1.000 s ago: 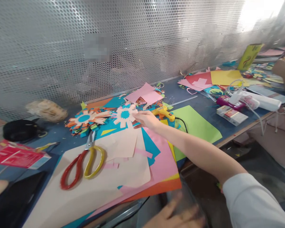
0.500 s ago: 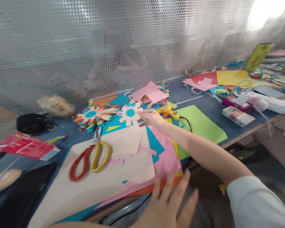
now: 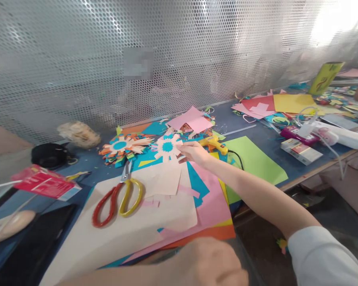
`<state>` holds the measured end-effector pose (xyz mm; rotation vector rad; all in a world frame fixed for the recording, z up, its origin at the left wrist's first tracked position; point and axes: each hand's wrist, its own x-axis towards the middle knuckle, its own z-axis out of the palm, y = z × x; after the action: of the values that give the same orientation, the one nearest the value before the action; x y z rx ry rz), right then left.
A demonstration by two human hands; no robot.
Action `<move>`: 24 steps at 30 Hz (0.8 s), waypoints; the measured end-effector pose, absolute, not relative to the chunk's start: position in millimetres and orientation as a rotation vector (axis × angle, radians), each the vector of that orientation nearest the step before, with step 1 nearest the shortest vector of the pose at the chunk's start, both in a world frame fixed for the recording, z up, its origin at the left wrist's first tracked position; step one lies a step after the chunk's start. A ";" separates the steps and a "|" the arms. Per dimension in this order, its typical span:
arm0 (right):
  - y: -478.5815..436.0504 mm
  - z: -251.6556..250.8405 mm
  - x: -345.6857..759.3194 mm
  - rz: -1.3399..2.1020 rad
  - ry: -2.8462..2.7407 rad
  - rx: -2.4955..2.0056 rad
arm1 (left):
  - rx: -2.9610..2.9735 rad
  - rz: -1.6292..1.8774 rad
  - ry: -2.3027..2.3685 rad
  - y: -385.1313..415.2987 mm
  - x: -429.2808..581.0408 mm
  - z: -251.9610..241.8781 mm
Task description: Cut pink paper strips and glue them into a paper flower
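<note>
My right hand (image 3: 193,153) reaches across the table and pinches the edge of a pale peach paper flower (image 3: 168,147) with a blue centre. Beside it on the left lies a pile of similar paper flowers (image 3: 119,145) in peach, orange and blue. My left hand (image 3: 217,262) is at the bottom edge, fingers curled in, with nothing visible in it. In front of me lie large sheets of paper; scissors (image 3: 117,202) with one red and one yellow handle rest on a cream sheet (image 3: 86,246), blades pointing away. Small pink strips (image 3: 150,203) are scattered there.
A yellow glue gun (image 3: 213,143) lies right of the flower, its cord over a green sheet (image 3: 250,159). At left are a phone-like black slab (image 3: 32,242), a red-pink carton (image 3: 46,182) and a black pouch (image 3: 49,155). A perforated metal panel (image 3: 179,51) stands behind.
My left hand has gone from spread fingers to a curled fist, near the table's front edge. My right hand keeps its pinch on the paper flower. The view has shifted slightly.
</note>
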<state>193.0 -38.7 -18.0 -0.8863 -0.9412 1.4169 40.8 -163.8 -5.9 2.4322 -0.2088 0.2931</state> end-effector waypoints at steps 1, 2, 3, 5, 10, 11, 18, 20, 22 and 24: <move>-38.7 -17.9 192.8 1.419 -0.940 -0.886 | 2.352 0.273 -0.202 -156.0 43.7 5.7; -38.7 -17.8 192.7 1.418 -0.944 -0.879 | 2.239 0.357 -0.046 -148.0 46.6 14.6; -38.6 -17.8 192.6 1.416 -0.949 -0.868 | 2.120 0.382 0.116 -140.0 49.6 20.6; -38.1 -18.0 192.3 1.403 -0.951 -0.861 | 1.823 0.438 0.367 -125.3 54.7 25.3; -36.4 -18.7 191.3 1.396 -0.938 -0.910 | 1.470 0.605 0.359 -108.4 60.6 19.2; -36.1 -18.9 191.1 1.399 -0.943 -0.914 | 1.455 0.599 0.360 -108.7 60.9 18.6; -37.2 -18.3 190.3 1.416 -0.950 -0.898 | 1.364 0.530 0.360 -112.5 60.9 20.5; -38.5 -17.3 189.8 1.416 -0.953 -0.904 | 1.350 0.535 0.360 -111.3 60.4 19.6; -39.9 -16.2 189.4 1.412 -0.958 -0.908 | 1.363 0.541 0.382 -110.5 59.5 18.4; -41.0 -15.5 189.3 1.410 -0.969 -0.903 | 1.381 0.547 0.415 -110.2 58.1 17.4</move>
<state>189.3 -41.0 -15.5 -0.9025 -0.9687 1.4097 58.1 -110.2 17.4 1.3807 0.4150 0.5472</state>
